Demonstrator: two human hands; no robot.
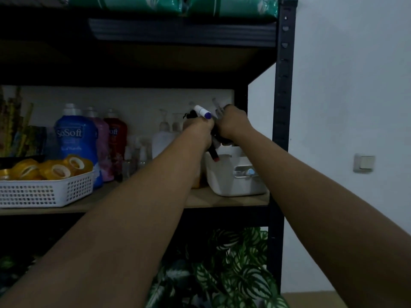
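We count two markers in the left grip [201, 130]: one white marker [202, 112] with a purple cap, angled up, and one dark marker [214, 153], red end down at the left rim of the white bin [231, 183]. Left grip is clenched round both. Right grip [233, 123] is clenched round a bunch of pale pens [216, 107]. At least two tips show above the knuckles, exact count unreadable. The grips touch, above the bin. One bin, at the shelf's [222, 201] right end, near the front edge. Left end: one white basket [44, 192], at least four yellow tape rolls [59, 171]. Behind: three softener bottles [75, 134], two pump bottles [163, 136].
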